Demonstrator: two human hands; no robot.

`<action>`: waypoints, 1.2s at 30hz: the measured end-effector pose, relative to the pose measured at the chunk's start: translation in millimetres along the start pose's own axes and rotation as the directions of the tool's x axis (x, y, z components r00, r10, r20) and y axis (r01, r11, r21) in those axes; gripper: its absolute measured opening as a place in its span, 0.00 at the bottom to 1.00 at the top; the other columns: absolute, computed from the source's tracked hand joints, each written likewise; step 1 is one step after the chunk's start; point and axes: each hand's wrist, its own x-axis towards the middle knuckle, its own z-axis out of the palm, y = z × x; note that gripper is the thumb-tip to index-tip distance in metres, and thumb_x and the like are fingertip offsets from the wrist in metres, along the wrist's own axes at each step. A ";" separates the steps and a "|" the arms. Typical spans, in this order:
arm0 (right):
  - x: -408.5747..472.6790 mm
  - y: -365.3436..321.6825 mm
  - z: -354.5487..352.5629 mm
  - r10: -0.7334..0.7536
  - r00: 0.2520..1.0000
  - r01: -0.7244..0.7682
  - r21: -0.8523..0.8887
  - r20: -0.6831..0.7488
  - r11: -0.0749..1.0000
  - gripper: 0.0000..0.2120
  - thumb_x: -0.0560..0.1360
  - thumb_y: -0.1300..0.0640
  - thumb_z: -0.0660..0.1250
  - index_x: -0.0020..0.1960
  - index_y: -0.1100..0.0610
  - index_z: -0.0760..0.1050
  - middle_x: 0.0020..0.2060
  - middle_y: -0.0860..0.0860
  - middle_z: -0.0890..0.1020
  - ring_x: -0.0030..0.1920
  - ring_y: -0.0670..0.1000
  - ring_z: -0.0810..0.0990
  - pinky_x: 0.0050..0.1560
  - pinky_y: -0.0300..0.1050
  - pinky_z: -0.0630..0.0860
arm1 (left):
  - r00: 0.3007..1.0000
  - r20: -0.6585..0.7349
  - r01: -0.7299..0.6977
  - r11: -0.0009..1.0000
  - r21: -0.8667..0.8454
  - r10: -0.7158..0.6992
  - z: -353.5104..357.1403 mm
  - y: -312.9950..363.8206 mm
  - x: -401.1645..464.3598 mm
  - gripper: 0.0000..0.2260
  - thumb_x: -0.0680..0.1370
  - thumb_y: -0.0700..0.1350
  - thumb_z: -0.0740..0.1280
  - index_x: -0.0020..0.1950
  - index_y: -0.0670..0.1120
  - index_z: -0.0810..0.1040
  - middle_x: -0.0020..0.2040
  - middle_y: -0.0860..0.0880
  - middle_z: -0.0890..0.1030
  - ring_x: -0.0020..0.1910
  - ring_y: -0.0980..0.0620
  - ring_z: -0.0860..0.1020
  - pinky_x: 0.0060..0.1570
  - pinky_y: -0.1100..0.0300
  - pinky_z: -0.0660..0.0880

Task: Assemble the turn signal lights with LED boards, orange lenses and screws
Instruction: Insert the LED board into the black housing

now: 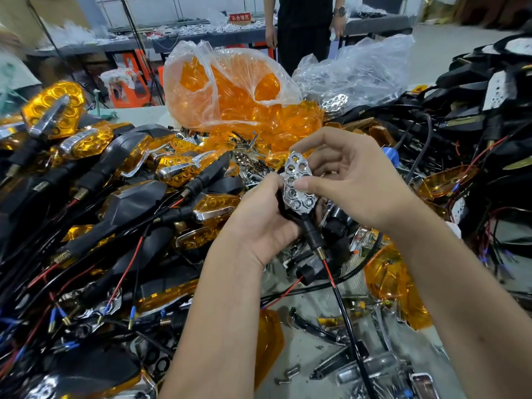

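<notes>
Turn signal housing [309, 226] sits gripped in the left hand [259, 226] while the right hand [354, 180] pinches the chrome reflector plate [299, 182] into it. An orange lens likely comes next, from the bag [230, 87] beyond.

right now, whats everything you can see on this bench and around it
chrome reflector: one, silver with round holes, held in both hands at centre
black housing: one, black with a red and black lead, under the reflector
finished turn signals: many, black and orange with chrome trim, piled on the left
bag of orange lenses: one, clear plastic, behind the hands
bag of reflectors: one, clear plastic, back right
unfinished housings: many, black, heaped on the right
loose orange lenses: several, near right
standing person: one, dark clothes, behind the bench
left hand: grips the housing
right hand: pinches the reflector
</notes>
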 end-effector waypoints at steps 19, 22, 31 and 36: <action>-1.0 -0.7 -1.7 -0.001 0.999 -0.002 0.076 0.046 0.997 0.17 0.72 0.65 0.79 0.58 0.52 0.83 0.37 0.52 0.78 0.38 0.53 0.76 0.43 0.42 0.79 | 0.999 -0.013 -0.032 0.998 0.054 0.033 -5.2 0.1 3.7 0.20 0.87 0.44 0.54 0.76 0.35 0.70 0.72 0.32 0.75 0.60 0.40 0.76 0.49 0.47 0.78; -1.0 -1.8 -1.6 -0.012 0.999 0.010 0.035 0.046 0.999 0.17 0.72 0.64 0.80 0.58 0.52 0.83 0.39 0.55 0.80 0.39 0.58 0.78 0.44 0.46 0.83 | 0.999 0.002 -0.034 0.998 0.052 0.034 -6.0 -0.3 4.0 0.20 0.87 0.44 0.53 0.76 0.35 0.70 0.73 0.33 0.73 0.59 0.40 0.77 0.52 0.47 0.78; -0.9 5.3 -1.9 -0.061 0.996 0.057 0.068 0.062 0.996 0.17 0.71 0.65 0.80 0.57 0.55 0.82 0.45 0.53 0.76 0.42 0.50 0.77 0.47 0.47 0.82 | 0.999 0.027 -0.039 0.999 0.015 0.039 -7.6 -1.2 5.4 0.15 0.85 0.42 0.54 0.69 0.40 0.73 0.61 0.37 0.75 0.59 0.41 0.72 0.59 0.44 0.71; 0.8 9.9 -0.6 -0.057 0.995 0.057 0.001 0.076 0.998 0.16 0.72 0.60 0.80 0.56 0.46 0.83 0.52 0.59 0.75 0.46 0.65 0.77 0.40 0.44 0.82 | 0.998 0.024 -0.057 0.997 0.052 0.056 -6.8 -1.9 4.7 0.16 0.87 0.46 0.54 0.68 0.40 0.75 0.61 0.36 0.81 0.56 0.41 0.78 0.44 0.49 0.78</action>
